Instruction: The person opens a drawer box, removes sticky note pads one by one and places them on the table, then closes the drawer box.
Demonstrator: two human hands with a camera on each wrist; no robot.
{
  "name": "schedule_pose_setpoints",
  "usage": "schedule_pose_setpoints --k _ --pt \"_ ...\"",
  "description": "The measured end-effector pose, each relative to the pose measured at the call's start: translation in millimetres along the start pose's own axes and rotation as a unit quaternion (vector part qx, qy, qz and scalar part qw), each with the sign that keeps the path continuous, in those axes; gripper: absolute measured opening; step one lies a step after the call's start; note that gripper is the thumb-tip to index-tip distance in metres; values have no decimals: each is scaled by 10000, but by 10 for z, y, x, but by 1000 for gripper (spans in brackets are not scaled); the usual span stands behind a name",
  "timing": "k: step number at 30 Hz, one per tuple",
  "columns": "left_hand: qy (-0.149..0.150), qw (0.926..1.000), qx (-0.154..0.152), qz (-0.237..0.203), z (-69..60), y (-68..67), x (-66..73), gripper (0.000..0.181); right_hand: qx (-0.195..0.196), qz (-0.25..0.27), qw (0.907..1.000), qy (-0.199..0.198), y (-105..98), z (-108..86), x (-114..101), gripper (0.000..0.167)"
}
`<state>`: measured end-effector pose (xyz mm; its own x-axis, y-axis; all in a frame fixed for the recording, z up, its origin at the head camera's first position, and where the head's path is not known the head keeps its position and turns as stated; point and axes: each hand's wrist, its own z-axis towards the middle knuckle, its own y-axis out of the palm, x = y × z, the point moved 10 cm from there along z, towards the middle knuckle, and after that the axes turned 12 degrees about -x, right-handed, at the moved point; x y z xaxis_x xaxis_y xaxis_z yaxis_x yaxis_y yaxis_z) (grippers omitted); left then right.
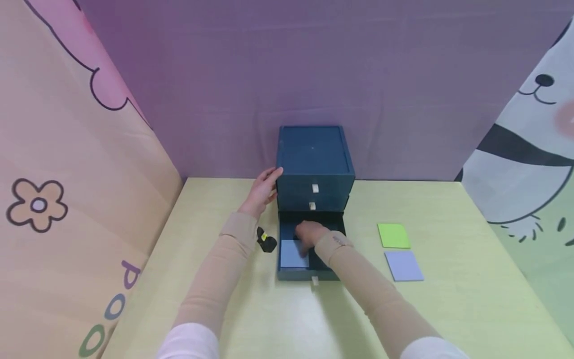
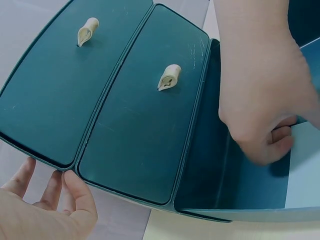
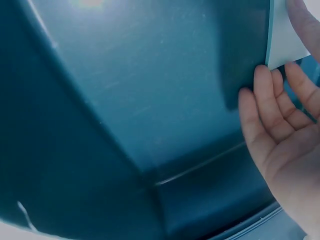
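A dark blue-green drawer cabinet point(image 1: 316, 149) stands against the back wall, its bottom drawer point(image 1: 291, 274) pulled out. My left hand point(image 1: 261, 192) touches the cabinet's left side; in the left wrist view its fingertips point(image 2: 75, 182) rest at the edge beside the upper drawers. Inside the pulled-out drawer, my right hand point(image 1: 310, 235) holds the edge of a light blue sticky note pad point(image 1: 293, 254). The right wrist view shows the thumb over the pad point(image 3: 285, 40) and the fingers at its edge. That pad lies at the drawer's front left.
To the right of the cabinet, a green sticky note pad point(image 1: 394, 236) and a lavender one point(image 1: 404, 266) lie on the table point(image 1: 453, 309). A small black object with a yellow patch point(image 1: 267, 243) is left of the drawer. Two upper drawers with pale pull tabs point(image 1: 315, 188) are closed.
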<state>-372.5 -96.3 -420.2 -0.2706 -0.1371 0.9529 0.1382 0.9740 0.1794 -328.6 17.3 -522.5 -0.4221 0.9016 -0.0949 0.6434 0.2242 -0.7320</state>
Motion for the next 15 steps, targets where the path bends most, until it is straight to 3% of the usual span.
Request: schedule_pose_setpoints --k 6,15 --pt "5 10000 -30 10 -15 14 22 59 48 360 9993 -9 10 55 45 42" --pt "-37 10000 -7 -35 -6 -1 2 60 74 427 9991 -28 14 16 51 40"
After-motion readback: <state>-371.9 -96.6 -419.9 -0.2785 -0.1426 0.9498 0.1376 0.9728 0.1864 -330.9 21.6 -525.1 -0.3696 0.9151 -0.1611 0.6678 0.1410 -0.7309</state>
